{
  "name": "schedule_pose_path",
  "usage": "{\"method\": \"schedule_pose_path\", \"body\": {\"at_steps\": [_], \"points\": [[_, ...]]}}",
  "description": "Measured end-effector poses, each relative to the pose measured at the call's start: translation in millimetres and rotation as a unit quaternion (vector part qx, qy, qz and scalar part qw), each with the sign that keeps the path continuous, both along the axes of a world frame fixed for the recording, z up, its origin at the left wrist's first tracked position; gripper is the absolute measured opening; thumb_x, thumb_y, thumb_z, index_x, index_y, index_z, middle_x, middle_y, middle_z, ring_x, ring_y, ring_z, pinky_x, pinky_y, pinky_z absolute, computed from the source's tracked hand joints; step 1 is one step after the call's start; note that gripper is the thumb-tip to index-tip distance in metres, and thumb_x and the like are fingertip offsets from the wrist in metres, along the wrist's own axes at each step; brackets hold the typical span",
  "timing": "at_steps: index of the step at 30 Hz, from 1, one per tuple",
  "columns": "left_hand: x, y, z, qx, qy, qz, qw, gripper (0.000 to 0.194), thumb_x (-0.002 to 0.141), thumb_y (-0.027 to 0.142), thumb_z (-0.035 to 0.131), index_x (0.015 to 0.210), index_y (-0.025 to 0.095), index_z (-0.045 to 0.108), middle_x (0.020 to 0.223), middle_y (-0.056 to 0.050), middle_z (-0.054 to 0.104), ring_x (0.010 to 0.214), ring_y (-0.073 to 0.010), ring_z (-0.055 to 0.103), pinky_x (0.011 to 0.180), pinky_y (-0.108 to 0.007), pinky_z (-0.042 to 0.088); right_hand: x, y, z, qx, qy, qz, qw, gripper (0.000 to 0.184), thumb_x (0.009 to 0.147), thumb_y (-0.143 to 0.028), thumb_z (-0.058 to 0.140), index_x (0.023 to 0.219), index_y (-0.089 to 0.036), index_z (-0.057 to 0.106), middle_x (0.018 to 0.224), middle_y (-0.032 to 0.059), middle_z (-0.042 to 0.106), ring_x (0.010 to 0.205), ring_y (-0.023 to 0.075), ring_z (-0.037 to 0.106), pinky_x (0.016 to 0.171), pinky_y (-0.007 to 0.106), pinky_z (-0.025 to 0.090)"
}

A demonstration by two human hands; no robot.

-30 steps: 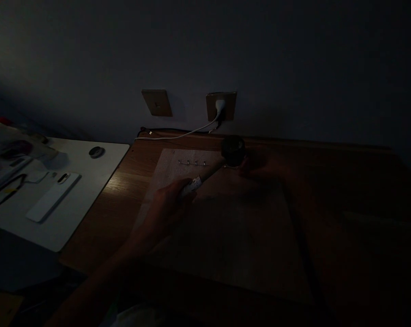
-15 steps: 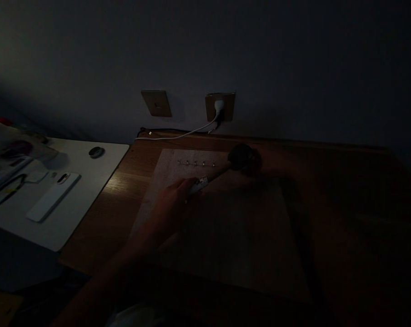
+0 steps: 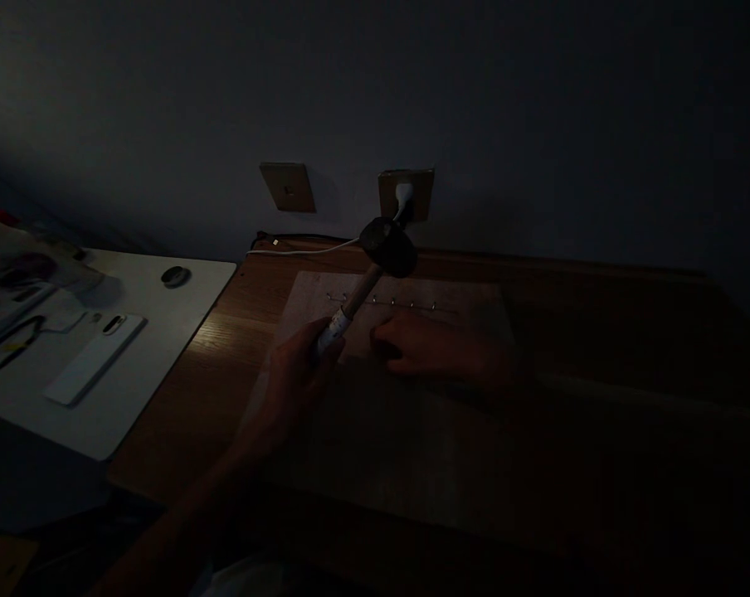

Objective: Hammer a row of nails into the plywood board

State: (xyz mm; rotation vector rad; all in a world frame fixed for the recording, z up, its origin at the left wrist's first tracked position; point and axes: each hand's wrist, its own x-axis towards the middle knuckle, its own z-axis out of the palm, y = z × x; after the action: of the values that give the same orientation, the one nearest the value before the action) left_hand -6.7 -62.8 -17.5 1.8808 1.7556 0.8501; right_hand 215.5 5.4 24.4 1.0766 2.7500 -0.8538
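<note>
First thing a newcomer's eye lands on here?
The black-headed mallet, gripped in the left hand, stands out first, held up over a pale board on the wooden desk. Next comes the row of small metal pins across the board, with the right hand just below them. Behind, a white plug sits in the wall socket.

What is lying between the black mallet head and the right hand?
The head view shows small nails on a pale board, just past the right hand.
</note>
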Motion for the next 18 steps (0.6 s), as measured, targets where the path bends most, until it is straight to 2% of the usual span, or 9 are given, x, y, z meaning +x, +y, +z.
{"method": "schedule_pose_path", "body": {"at_steps": [3, 5, 8, 10, 11, 14, 18], "points": [[-1.3, -0.4, -3.4, 0.016, -0.003, -0.009, 1.0, 0.04, 0.099, 0.041, 0.061, 0.128, 0.015, 0.072, 0.103, -0.007, 0.081, 0.085, -0.02, 0.073, 0.076, -0.029, 0.058, -4.7, 0.6, -8.3, -0.001, -0.029, -0.012, 0.999, 0.011, 0.086, -0.009, 0.069, 0.091, -0.018, 0.07, 0.104, 0.0109, 0.077, 0.096, 0.0248, 0.07, 0.081, 0.032, 0.05], [-2.5, -1.4, -5.6, 0.029, -0.009, -0.023, 0.999, 0.039, 0.098, 0.039, 0.062, 0.128, 0.016, 0.072, 0.105, -0.007, 0.081, 0.086, -0.0205, 0.074, 0.078, -0.03, 0.059, 5.3, 6.5, -6.9, -0.007, -0.038, -0.035, 0.999, 0.01, 0.085, -0.012, 0.069, 0.092, -0.019, 0.071, 0.102, 0.0098, 0.077, 0.092, 0.0244, 0.071, 0.078, 0.032, 0.05], [-4.2, -2.7, -8.6, 0.051, -0.014, -0.042, 0.998, 0.036, 0.097, 0.036, 0.063, 0.126, 0.017, 0.072, 0.107, -0.007, 0.082, 0.086, -0.0198, 0.074, 0.08, -0.03, 0.06, 38.5, 19.6, 2.8, -0.004, 0.009, -0.097, 0.995, 0.014, 0.084, -0.017, 0.069, 0.097, -0.021, 0.071, 0.1, 0.0078, 0.078, 0.088, 0.0235, 0.071, 0.077, 0.033, 0.051], [-4.9, -2.8, -10.3, 0.067, -0.02, -0.048, 0.996, 0.034, 0.097, 0.034, 0.064, 0.125, 0.017, 0.073, 0.106, -0.006, 0.082, 0.084, -0.0189, 0.074, 0.08, -0.03, 0.06, 67.0, 28.7, 7.7, 0.003, 0.038, -0.167, 0.985, 0.014, 0.086, -0.021, 0.066, 0.1, -0.022, 0.07, 0.1, 0.0083, 0.079, 0.087, 0.0241, 0.072, 0.078, 0.035, 0.053], [-5.0, -2.6, -10.8, 0.07, -0.021, -0.048, 0.996, 0.033, 0.097, 0.033, 0.063, 0.125, 0.017, 0.073, 0.106, -0.006, 0.082, 0.084, -0.0186, 0.074, 0.08, -0.029, 0.06, 81.0, 33.0, 7.8, 0.03, 0.064, -0.215, 0.974, 0.014, 0.084, -0.021, 0.066, 0.097, -0.021, 0.069, 0.098, 0.0087, 0.078, 0.086, 0.0244, 0.072, 0.077, 0.035, 0.053], [-4.9, -2.0, -10.5, 0.064, -0.022, -0.042, 0.997, 0.033, 0.098, 0.033, 0.063, 0.125, 0.017, 0.073, 0.105, -0.006, 0.082, 0.083, -0.0182, 0.074, 0.078, -0.028, 0.06, 113.8, 44.2, -4.4, 0.053, 0.076, -0.261, 0.961, 0.018, 0.077, -0.021, 0.068, 0.095, -0.024, 0.067, 0.096, 0.0074, 0.078, 0.088, 0.0257, 0.072, 0.078, 0.037, 0.053], [-3.6, -2.2, -6.6, 0.038, -0.018, -0.026, 0.999, 0.036, 0.1, 0.037, 0.061, 0.127, 0.016, 0.072, 0.107, -0.007, 0.082, 0.086, -0.0195, 0.075, 0.08, -0.03, 0.06, 127.0, 53.9, -35.1, 0.017, 0.12, -0.253, 0.96, 0.016, 0.075, -0.024, 0.069, 0.088, -0.027, 0.06, 0.089, 0.0047, 0.073, 0.082, 0.0257, 0.07, 0.074, 0.037, 0.055]]}}
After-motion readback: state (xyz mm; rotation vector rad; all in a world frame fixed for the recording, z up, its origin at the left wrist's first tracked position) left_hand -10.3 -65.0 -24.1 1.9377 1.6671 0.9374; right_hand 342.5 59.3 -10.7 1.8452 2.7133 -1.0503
